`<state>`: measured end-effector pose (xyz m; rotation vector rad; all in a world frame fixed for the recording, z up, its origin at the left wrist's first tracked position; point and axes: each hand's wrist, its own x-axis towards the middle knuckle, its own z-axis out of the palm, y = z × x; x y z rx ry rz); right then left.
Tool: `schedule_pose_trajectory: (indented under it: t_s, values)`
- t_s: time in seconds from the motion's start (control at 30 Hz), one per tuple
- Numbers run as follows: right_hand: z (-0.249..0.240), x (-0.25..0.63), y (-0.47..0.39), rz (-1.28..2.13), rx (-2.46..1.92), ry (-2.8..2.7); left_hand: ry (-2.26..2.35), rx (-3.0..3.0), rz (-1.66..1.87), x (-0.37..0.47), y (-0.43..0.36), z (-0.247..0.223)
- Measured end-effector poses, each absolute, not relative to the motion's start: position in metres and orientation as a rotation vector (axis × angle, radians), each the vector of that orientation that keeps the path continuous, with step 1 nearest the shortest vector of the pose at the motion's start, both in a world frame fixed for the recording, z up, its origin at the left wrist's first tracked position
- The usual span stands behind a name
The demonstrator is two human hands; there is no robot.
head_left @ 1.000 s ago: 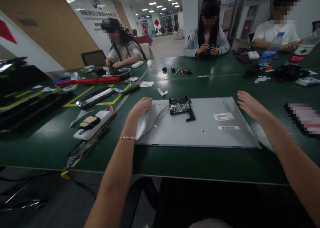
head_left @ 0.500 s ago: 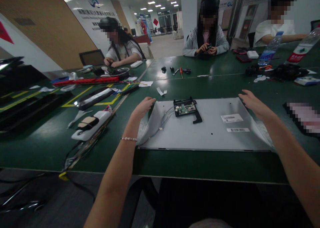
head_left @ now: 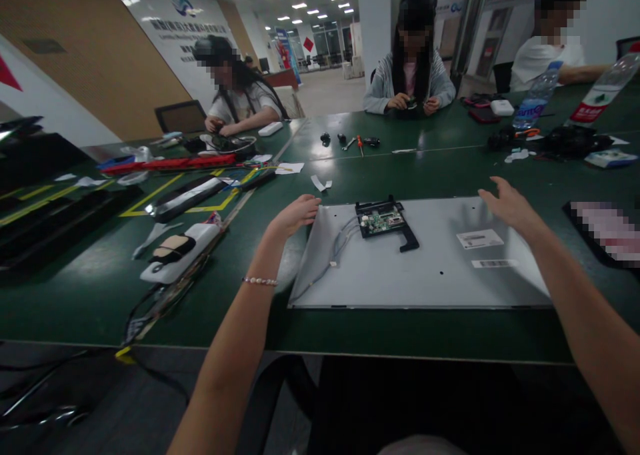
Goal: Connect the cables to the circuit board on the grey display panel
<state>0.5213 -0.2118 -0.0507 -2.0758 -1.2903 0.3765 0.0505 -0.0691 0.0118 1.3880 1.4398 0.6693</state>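
A flat grey panel point(head_left: 380, 275) lies on the green table in front of me. On its upper part sits a small green circuit board point(head_left: 384, 222) in a black frame, with grey cables running down to the panel's lower left. My left hand point(head_left: 299, 214) is at the panel's far left corner, fingers close together against the edge. Near the far right corner, my right hand point(head_left: 504, 198) has its fingers apart and holds nothing. White labels point(head_left: 480, 239) are stuck on the panel's right part, beside my right hand.
A white device point(head_left: 183, 248) with cables lies left of my left arm. Small tools, including an orange screwdriver point(head_left: 360, 146), lie beyond the panel. A phone point(head_left: 603, 232) is at the right, with bottles point(head_left: 537, 98) farther back. Three people sit across the table.
The panel has shifted right and slightly toward me, and now looks flatter. My left hand has moved a little right with it; my right hand has barely moved.
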Motion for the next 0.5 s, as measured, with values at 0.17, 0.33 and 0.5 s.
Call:
schedule_pose_trajectory:
  t_s: [0.17,0.33,0.5]
  values:
    - [-0.06,0.52,-0.213,0.348,-2.171,-1.422,1.536,1.703,0.588,0.069,-0.076,0.005]
    - [-0.069,0.506,-0.216,0.289,-2.33,-1.618,1.469,2.255,0.564,0.102,-0.087,-0.01]
    - [-0.07,0.493,-0.219,0.249,-2.5,-1.762,1.024,2.33,0.341,0.117,-0.104,-0.015]
